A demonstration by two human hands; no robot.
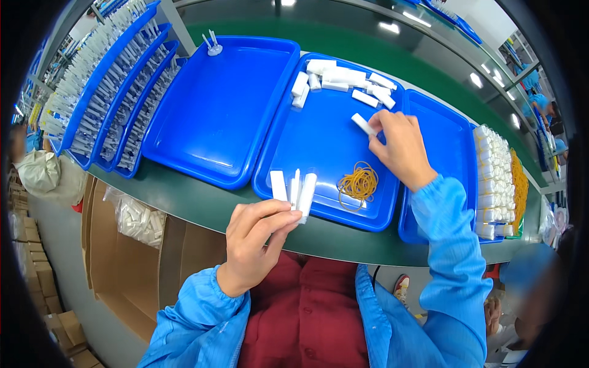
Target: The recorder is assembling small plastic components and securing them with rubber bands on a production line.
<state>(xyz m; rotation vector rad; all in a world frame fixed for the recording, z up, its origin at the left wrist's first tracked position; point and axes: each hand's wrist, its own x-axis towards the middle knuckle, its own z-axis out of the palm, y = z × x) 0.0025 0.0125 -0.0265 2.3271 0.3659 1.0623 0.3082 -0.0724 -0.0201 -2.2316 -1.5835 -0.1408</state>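
Note:
My left hand is closed at the near edge of the middle blue tray, its fingertips pinching several slim white pieces in clear wrapping. They stand side by side, fanned slightly apart. Over the right part of that tray, my right hand pinches one small white block between thumb and fingers. Behind it, at the tray's far end, lies a loose pile of similar white blocks. A tangle of tan rubber bands rests on the tray floor between my hands.
A blue tray on the left holds a clear pronged piece. Stacked trays of clear parts stand farther left. On the right are another tray, wrapped white bundles and rubber bands. Cardboard boxes stand below; a person sits nearby.

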